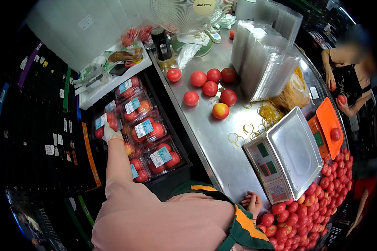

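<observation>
My left hand [112,133], in a pale glove, reaches down into a dark crate [187,164]. Its fingers hold the near end of a clear plastic box of tomatoes [101,121] at the crate's left side; part of the grip is hidden. Packed around it are more labelled tomato boxes [144,128]. My bare right hand [252,203] rests at the metal table's [205,138] near edge, fingers loosely bent and a little apart, with nothing visible in them. Just beyond it stands a weighing scale [299,152] with a bare metal pan.
Loose tomatoes [210,88] lie mid-table near yellow rubber bands [270,113] and stacked clear trays [262,62]. A tomato heap [297,217] fills the right side by an orange scale [330,125]. A fan [192,14] stands behind. Across the table, a person [352,75] holds tomatoes.
</observation>
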`<state>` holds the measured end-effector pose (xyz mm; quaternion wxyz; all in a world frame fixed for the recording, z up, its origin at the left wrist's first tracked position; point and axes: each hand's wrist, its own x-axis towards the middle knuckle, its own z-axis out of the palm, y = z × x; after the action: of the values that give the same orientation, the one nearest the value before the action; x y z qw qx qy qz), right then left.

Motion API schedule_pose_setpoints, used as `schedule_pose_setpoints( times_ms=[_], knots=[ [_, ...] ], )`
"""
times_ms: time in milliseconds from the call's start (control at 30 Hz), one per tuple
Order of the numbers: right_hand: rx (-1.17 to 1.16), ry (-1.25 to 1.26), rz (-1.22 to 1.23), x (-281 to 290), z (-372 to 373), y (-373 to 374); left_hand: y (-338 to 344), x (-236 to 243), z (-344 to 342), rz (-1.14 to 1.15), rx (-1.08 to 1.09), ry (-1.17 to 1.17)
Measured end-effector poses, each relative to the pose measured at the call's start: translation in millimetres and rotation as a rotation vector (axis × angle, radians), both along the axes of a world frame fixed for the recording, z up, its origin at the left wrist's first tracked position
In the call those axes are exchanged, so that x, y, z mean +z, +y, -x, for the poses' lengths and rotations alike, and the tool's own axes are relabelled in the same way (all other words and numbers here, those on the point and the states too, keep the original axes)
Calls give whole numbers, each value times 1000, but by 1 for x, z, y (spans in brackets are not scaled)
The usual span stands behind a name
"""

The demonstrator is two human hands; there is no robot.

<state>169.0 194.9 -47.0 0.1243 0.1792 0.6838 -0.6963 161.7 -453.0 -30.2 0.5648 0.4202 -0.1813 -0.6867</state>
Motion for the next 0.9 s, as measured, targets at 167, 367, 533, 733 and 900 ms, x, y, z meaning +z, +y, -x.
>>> schedule_pose_setpoints(
  times_ms=[167,367,533,733,900],
  knots=[
    [-49,-12,-27,-1,1,-5,35,26,60,123,153,-1058],
    [-188,-90,48,6,10,-19,40,33,105,786,67,-1719],
    [-93,-71,-26,0,19,-22,149,41,170,830,-956,-521],
    [-192,35,84,-6,-2,-30,424,74,139,1769,-1935,81],
    [-238,60,46,54,-36,-10,473,32,106,1940,-2335,130]
  ],
)
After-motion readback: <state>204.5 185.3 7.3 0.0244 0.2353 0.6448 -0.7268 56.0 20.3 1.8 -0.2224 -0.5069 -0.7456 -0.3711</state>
